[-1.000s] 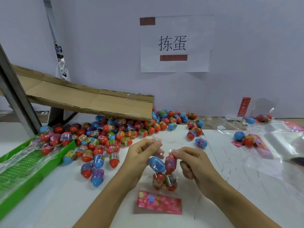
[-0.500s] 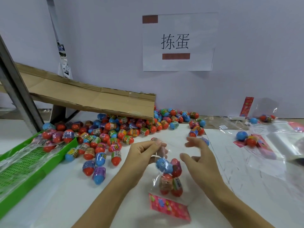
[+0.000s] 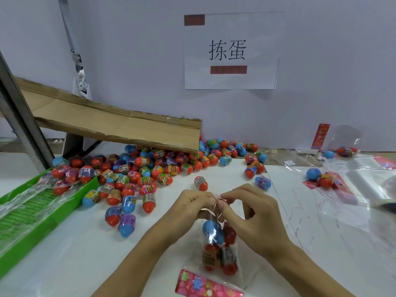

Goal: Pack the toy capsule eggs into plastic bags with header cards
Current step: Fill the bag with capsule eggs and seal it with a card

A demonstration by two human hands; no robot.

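Right hand (image 3: 255,213) newly at bag (image 3: 218,249) mouth, apparently pinched between both hands' fingers (image 3: 205,197).

Both forearms are bare from the frame's lower edge to the wrists; no sleeve is in view. The left hand (image 3: 190,207) and right hand (image 3: 255,213) are ungloved. Fingers carry short, unpainted nails; finer detail is blurred.
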